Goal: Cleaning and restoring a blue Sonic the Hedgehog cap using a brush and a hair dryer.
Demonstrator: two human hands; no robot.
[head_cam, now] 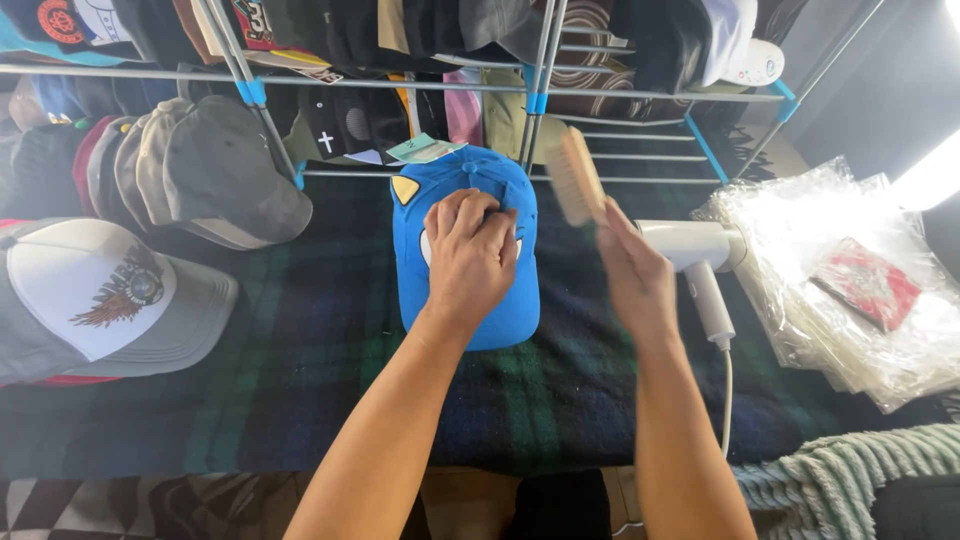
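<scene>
A bright blue cap (505, 190) lies on a dark plaid cloth (300, 380), its brim toward me. My left hand (470, 255) rests flat on the cap's front panel, pressing it down. My right hand (635, 280) is just right of the cap and grips a wooden brush (573, 175), raised beside the cap's upper right edge. A paper tag (425, 150) sticks out behind the cap.
A white handheld steamer (700, 260) with a cord lies right of my right hand. Clear plastic bags (850, 280) are stacked at the right. A white and grey cap (100, 295) and a row of grey caps (200, 170) sit left. A metal rack (540, 90) full of caps stands behind.
</scene>
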